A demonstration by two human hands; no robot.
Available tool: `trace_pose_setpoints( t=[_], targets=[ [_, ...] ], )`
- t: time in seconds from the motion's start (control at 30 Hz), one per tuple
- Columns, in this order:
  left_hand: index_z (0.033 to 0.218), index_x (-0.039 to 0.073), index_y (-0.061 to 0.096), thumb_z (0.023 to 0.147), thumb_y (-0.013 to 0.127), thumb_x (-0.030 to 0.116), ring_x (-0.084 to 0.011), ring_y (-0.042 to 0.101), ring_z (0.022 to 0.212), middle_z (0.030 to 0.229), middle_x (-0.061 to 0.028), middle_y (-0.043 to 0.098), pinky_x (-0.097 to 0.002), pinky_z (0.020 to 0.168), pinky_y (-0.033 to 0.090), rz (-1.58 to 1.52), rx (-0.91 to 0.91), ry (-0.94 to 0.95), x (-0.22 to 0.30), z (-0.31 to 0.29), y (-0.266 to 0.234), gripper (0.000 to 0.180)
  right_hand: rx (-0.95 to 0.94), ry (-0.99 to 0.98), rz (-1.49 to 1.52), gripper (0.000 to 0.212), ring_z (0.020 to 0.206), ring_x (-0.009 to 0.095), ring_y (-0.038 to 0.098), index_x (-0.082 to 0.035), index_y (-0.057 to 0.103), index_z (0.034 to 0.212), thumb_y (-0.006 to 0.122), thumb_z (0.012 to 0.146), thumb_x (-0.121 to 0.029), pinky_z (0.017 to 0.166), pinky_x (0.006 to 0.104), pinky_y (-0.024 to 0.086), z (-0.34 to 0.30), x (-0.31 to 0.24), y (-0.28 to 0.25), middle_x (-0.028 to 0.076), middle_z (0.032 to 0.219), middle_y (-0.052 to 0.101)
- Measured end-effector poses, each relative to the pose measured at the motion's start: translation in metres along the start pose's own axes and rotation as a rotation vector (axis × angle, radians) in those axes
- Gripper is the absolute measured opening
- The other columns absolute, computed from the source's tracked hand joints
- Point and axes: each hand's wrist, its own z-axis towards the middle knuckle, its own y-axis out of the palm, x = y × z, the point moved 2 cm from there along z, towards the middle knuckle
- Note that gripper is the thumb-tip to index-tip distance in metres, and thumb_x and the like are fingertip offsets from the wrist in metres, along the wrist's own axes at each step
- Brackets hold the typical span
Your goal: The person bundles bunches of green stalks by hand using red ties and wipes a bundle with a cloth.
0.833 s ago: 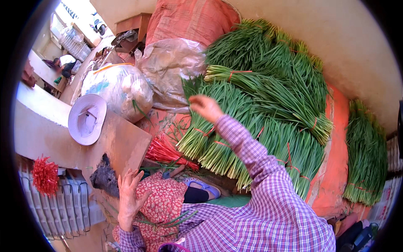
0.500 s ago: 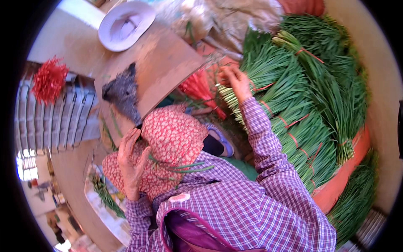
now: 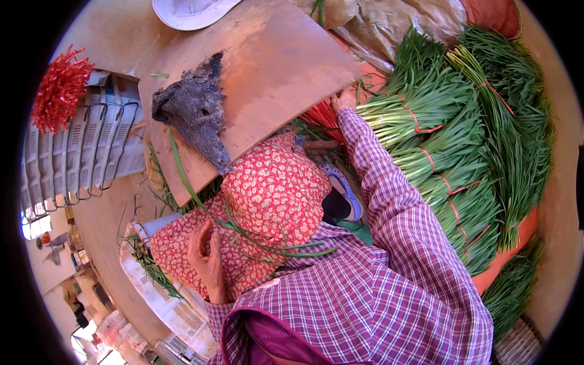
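My right hand (image 3: pixel 345 100) reaches down beside the corner of a brown board (image 3: pixel 286 55). Its fingers curl in at a bunch of red strips (image 3: pixel 322 117), partly out of sight, and what is between them cannot be made out. Just right of it lie cut stem ends of green leafy bundles (image 3: pixel 420 115), each tied with a red band. My left hand (image 3: pixel 207 258) hovers over my lap, fingers loosely bent and apart, holding nothing visible. Beside it, a few long green leaves (image 3: pixel 243 234) lie across the red flowered cloth (image 3: pixel 274 188) on my legs.
A ragged dark grey cloth (image 3: pixel 198 109) lies on the board, with a white hat (image 3: pixel 191 12) beyond. At left, a tuft of red strips (image 3: pixel 61 91) tops grey plastic crates (image 3: pixel 85 146). Clear plastic sheeting (image 3: pixel 395 24) and an orange sack (image 3: pixel 493 15) lie at the back.
My right hand has moved from the stem ends of a bundle to the red strips by the board. My left hand has lowered toward my lap. The view has shifted.
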Motion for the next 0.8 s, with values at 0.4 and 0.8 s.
trace_pose_setpoints(
  t=[0.4, 0.8],
  targets=[
    [0.13, 0.001, 0.057, 0.086, 0.07, 0.008, -0.0219, 0.054, 0.118, 0.126, -0.0114, 0.058, -0.0333, 0.101, 0.042, 0.26, 0.1, 0.409, 0.09, 0.077, -0.018, 0.047, -0.02, -0.037, -0.397, 0.028, 0.074, 0.016, 0.06, -0.005, 0.063, 0.112, 0.067, 0.087, -0.015, 0.059, 0.0292, 0.047, 0.021, 0.006, -0.008, 0.006, 0.082, 0.066],
    [0.13, 0.007, 0.058, 0.075, 0.08, 0.021, -0.0326, 0.048, 0.129, 0.14, -0.0192, 0.048, -0.0413, 0.107, 0.039, 0.473, 0.07, 0.579, 0.103, 0.193, 0.062, 0.061, -0.019, 0.221, 1.024, 0.023, 0.059, 0.01, 0.053, -0.006, 0.065, 0.109, 0.066, 0.088, -0.014, 0.048, 0.025, 0.038, 0.019, -0.049, -0.126, 0.002, 0.074, 0.063]
  ],
)
